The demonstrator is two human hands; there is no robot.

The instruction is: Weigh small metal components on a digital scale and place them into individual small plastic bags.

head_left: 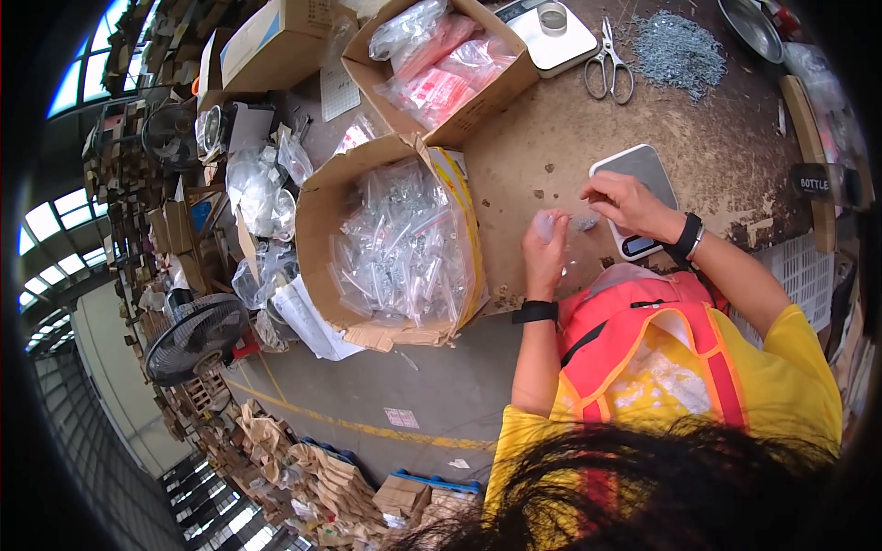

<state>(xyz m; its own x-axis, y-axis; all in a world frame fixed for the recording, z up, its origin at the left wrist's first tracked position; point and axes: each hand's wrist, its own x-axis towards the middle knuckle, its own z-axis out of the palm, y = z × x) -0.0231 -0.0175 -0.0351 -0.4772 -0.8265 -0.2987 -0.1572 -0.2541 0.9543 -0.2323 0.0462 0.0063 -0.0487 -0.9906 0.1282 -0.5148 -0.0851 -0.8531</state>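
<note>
Above the near edge of the worktable, my left hand [546,250] is closed on a small clear plastic bag [584,222]. Small grey metal pieces show inside the bag, between my two hands. My right hand [629,204] has its fingers pinched together at the bag's upper edge; the exact grip is partly hidden. Beneath my right hand sits a white digital scale [659,170] with a grey plate. To the left of my hands stands an open cardboard box [317,207], holding many clear bags of small metal parts.
Behind that box is another carton [491,99] with clear and red plastic bags. A second scale [574,50] carries a round metal cup [552,18]. Scissors [598,77] lie beside a pile of small metal pieces [680,55]. A metal bowl [755,32] stands far right; a fan [197,338] left.
</note>
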